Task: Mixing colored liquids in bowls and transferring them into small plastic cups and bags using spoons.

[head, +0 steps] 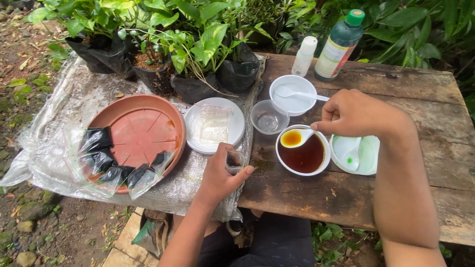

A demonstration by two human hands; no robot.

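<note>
We judge the light, rigid white spoon (297, 138) at frame centre spill-prone, pinch-gripped by its handle in our right hand (357, 114), while our left hand (221, 174) clasps a small clear cup (234, 161).

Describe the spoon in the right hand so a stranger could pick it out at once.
Start at the wooden table and find the white bowl of dark brown liquid near its front edge. The right hand holds a white plastic spoon over that bowl's rim. Unlike the spoon lying in the empty white bowl behind, its scoop holds amber liquid.
</note>
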